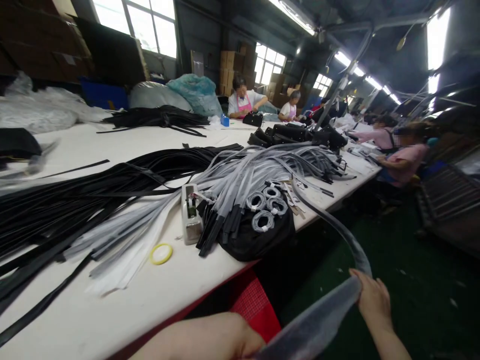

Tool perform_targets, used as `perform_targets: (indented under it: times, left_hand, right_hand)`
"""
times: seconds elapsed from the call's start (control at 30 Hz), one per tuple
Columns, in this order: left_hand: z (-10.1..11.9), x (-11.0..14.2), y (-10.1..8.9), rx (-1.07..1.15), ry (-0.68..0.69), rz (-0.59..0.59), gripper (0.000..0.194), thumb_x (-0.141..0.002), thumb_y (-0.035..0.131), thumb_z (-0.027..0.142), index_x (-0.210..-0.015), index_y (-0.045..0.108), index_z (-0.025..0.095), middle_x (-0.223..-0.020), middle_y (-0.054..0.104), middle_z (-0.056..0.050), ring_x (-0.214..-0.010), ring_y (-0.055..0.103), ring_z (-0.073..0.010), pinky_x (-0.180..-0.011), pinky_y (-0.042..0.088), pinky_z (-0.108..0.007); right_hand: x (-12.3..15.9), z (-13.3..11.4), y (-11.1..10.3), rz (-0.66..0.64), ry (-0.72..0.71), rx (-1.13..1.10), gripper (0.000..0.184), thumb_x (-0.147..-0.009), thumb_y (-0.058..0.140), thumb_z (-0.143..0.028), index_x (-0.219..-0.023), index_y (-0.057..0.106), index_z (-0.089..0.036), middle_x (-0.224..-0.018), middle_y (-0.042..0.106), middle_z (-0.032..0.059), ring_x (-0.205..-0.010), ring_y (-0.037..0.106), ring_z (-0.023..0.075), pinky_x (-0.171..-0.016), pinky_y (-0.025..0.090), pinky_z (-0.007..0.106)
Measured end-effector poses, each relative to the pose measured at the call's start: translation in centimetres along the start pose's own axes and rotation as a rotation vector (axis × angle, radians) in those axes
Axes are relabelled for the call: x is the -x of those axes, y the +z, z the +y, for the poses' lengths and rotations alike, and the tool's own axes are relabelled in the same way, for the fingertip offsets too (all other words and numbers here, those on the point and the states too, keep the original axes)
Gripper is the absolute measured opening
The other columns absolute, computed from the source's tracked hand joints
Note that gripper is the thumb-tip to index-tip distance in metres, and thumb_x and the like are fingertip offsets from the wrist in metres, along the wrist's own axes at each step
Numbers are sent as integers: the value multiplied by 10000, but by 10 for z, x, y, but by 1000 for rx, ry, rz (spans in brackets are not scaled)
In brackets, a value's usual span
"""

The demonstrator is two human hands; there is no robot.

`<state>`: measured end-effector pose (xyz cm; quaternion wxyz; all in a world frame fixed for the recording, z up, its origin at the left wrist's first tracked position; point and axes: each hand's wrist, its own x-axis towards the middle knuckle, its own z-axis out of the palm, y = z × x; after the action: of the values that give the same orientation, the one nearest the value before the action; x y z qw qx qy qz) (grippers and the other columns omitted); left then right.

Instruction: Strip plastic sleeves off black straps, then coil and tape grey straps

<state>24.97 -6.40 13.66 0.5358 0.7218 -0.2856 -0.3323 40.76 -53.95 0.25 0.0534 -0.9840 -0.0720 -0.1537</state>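
A long dark strap in a clear plastic sleeve [318, 317] stretches between my hands, off the table's front edge. My right hand [373, 297] is closed around it at the lower right. Beyond that hand, the strap curves up and back to the table. Low in the middle, my left hand [249, 342] is at the sleeve's near end; the sleeve runs taut from it, though the fingers are mostly cut off by the frame. Many similar sleeved straps [240, 175] lie in a heap on the table, their black ends toward me.
On the white table [210, 272] lie bare black straps [123, 185], a metal tape dispenser [192, 215], a yellow ring [161, 254] and several tape-like rolls [262, 221] on a black cloth item [258, 245]. Red fabric [255, 300] hangs below the edge. Several people work farther along.
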Motion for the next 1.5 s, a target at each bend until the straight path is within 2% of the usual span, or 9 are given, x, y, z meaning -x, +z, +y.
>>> perform_targets:
  times: [0.1,0.27,0.37,0.7,0.83,0.97,1.2,1.33,1.5]
  left_hand:
    - [-22,-21,2,29,-149,64,308,-913,480,406,-706,523,182,-588,442,58,-511,383,-77,-474,290,-188]
    - [-49,-43,10,319,-233,52,411,-914,464,537,-807,582,158,-591,476,47,-488,399,-79,-478,310,-205]
    - [-63,-44,12,549,-188,40,431,-883,518,582,-871,584,157,-549,435,72,-438,367,-66,-455,292,-207]
    - [-95,41,2,897,-313,-37,382,-899,565,473,-789,632,113,-425,408,68,-345,347,-66,-362,285,-187]
    - [-75,28,-9,1177,-65,209,342,-906,573,414,-709,557,135,-418,328,89,-325,259,-43,-335,249,-151]
    - [-53,-23,-26,1269,232,643,232,-906,594,362,-872,621,134,-567,532,38,-498,543,-65,-536,469,-162]
    - [-60,-82,-32,217,199,977,303,-954,483,374,-1091,652,163,-1095,695,-89,-1105,613,-209,-1024,404,-350]
    - [-61,-85,-25,-475,82,688,261,-965,403,284,-941,635,166,-953,680,-98,-938,620,-213,-889,442,-340]
    - [-43,-91,-15,-793,78,434,325,-973,276,271,-750,498,186,-646,526,-41,-612,509,-188,-623,388,-310]
  right_hand:
    - [28,-31,-1,-401,-32,-38,388,-692,538,-186,-1053,681,-176,-1075,707,167,-1035,662,377,-956,472,584]
    - [48,-166,-24,-531,-512,-497,803,-756,572,-232,-1496,264,-183,-1525,354,142,-1400,347,277,-1124,344,484]
    - [48,-220,-14,-636,-628,-673,519,-846,510,-237,-1363,465,-211,-1311,593,112,-1190,573,248,-1011,467,431]
    - [7,-218,17,-449,-731,-499,376,-837,408,-94,-1110,643,-200,-1014,684,88,-942,636,236,-887,498,378]
    - [24,-239,18,-703,-624,-710,267,-935,414,-251,-1057,646,-205,-1000,699,68,-909,648,213,-844,504,361]
    - [53,-270,13,-1059,-438,-1039,483,-998,308,-466,-766,613,-172,-604,587,9,-571,558,139,-632,482,278]
    - [50,-272,-22,-1386,-251,-1480,521,-972,348,-562,-1051,596,-111,-544,521,-43,-448,477,84,-445,403,191]
    - [10,-242,-54,-1435,-236,-1496,527,-937,427,-586,-963,630,-101,-473,521,-46,-391,490,82,-359,345,162]
    - [-36,-206,-60,-1410,-57,-1566,449,-899,539,-542,-690,563,-145,-328,405,-100,-251,317,42,-384,437,191]
